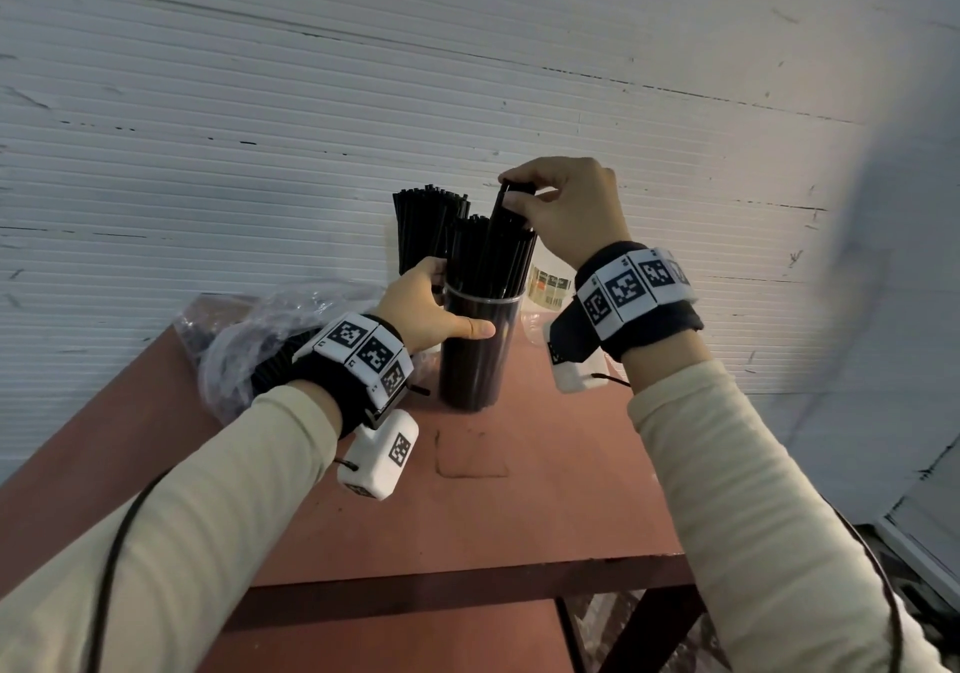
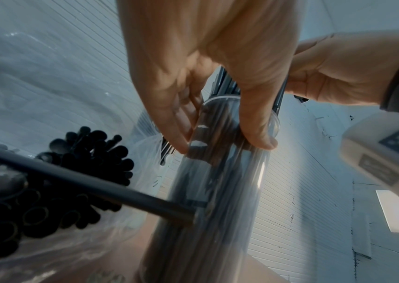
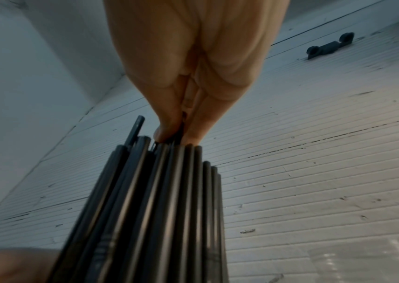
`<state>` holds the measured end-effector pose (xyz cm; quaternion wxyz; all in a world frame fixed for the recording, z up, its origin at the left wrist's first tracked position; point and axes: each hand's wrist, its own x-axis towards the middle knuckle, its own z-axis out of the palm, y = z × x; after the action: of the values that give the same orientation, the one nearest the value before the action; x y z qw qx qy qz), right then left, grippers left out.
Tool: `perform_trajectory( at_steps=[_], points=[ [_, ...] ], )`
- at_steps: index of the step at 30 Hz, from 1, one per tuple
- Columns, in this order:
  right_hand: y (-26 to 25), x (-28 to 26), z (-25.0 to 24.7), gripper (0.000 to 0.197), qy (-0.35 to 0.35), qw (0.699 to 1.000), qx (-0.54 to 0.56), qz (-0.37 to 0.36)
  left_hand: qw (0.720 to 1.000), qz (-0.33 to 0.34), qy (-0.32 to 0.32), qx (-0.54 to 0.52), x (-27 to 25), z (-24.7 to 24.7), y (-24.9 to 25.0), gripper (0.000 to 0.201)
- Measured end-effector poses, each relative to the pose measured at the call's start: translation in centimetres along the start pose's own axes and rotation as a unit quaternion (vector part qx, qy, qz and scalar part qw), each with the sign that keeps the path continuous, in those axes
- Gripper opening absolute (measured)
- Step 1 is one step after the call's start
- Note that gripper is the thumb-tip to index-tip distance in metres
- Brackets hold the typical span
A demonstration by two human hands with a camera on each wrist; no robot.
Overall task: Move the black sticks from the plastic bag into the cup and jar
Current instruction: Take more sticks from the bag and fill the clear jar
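Note:
A tall clear cup (image 1: 475, 355) packed with black sticks (image 1: 491, 251) stands on the red-brown table (image 1: 545, 490). My left hand (image 1: 434, 308) wraps around the cup just under its rim (image 2: 220, 137). Above it, my right hand (image 1: 558, 209) pinches the top ends of a few sticks (image 3: 176, 134) that stand higher than the rest. Behind the cup a second bundle of black sticks (image 1: 423, 230) rises from a container hidden by my left hand. A crumpled clear plastic bag (image 1: 244, 339) with more sticks (image 2: 55, 189) lies at the left.
A ribbed white wall (image 1: 260, 126) stands directly behind the table. A small clear labelled jar (image 1: 550, 290) sits behind my right wrist. The table's front edge (image 1: 467, 584) runs below my forearms, with a lower shelf under it.

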<state>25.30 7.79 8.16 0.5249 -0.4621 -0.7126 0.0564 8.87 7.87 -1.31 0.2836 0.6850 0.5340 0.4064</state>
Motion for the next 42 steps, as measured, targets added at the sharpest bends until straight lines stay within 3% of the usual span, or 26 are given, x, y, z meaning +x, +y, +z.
perform_trajectory(
  at_steps=[7, 10, 15, 19, 30, 33, 37, 42],
  points=[
    [-0.1, -0.6, 0.4, 0.029, -0.023, 0.998, -0.044, -0.031, 1.0, -0.001, -0.001, 0.004, 0.3, 0.0, 0.0, 0.092],
    [-0.3, -1.4, 0.3, 0.033, -0.004, 1.0, -0.006, -0.029, 1.0, -0.002, 0.0, 0.006, 0.3, 0.0, 0.0, 0.094],
    [-0.1, -2.4, 0.4, 0.009, 0.063, 0.997, 0.03, -0.013, 1.0, -0.001, 0.005, -0.006, 0.4, 0.1, -0.1, 0.094],
    [0.1, -2.2, 1.2, 0.005, 0.037, 0.999, 0.003, -0.001, 1.0, -0.003, 0.001, -0.01, 0.4, 0.0, 0.0, 0.094],
    [1.2, -4.2, 2.5, 0.031, 0.009, 0.998, -0.054, 0.025, 1.0, -0.004, 0.005, -0.025, 0.3, 0.3, 0.0, 0.09],
    [1.6, -4.2, 2.2, 0.02, -0.027, 0.997, -0.07, -0.006, 0.999, -0.009, 0.008, -0.03, 0.3, 0.3, 0.1, 0.091],
    [1.2, -4.0, 2.0, 0.058, -0.009, 0.994, -0.037, -0.102, 0.998, -0.016, 0.015, -0.053, 0.0, 0.9, 0.2, 0.09],
    [0.7, -3.7, 2.6, 0.044, 0.02, 0.987, -0.087, -0.136, 0.997, -0.021, 0.025, -0.063, -0.2, 1.5, 0.0, 0.094]
  ],
)
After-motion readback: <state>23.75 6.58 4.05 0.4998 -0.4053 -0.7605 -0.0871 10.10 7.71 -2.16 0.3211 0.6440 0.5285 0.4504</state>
